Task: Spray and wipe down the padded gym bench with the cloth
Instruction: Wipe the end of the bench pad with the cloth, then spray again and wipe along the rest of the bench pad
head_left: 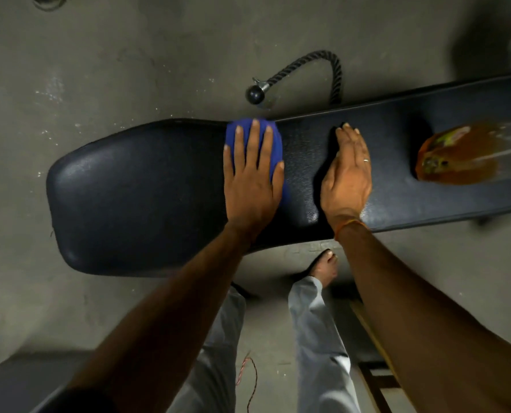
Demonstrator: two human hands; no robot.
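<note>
While the left hand (252,177) presses the blue cloth (255,150) flat onto the padded gym bench (135,198), the right hand (348,174) rests beside it on the same pad.

The bench runs from the lower left of the frame up toward the right edge, and the cloth sits near its far edge at the centre, mostly covered by the left hand's spread, straight fingers. The right hand lies edge-on just right of the cloth, fingers straight and together, gripping nothing, with a ring on one finger and an orange thread at the wrist. A blurred bottle with brownish liquid (462,158) lies on the pad at the right. On the grey floor (99,70) beyond the bench, upper centre, lies a black rope handle (307,73). Grey trousers and a bare foot show at the bottom centre.
</note>
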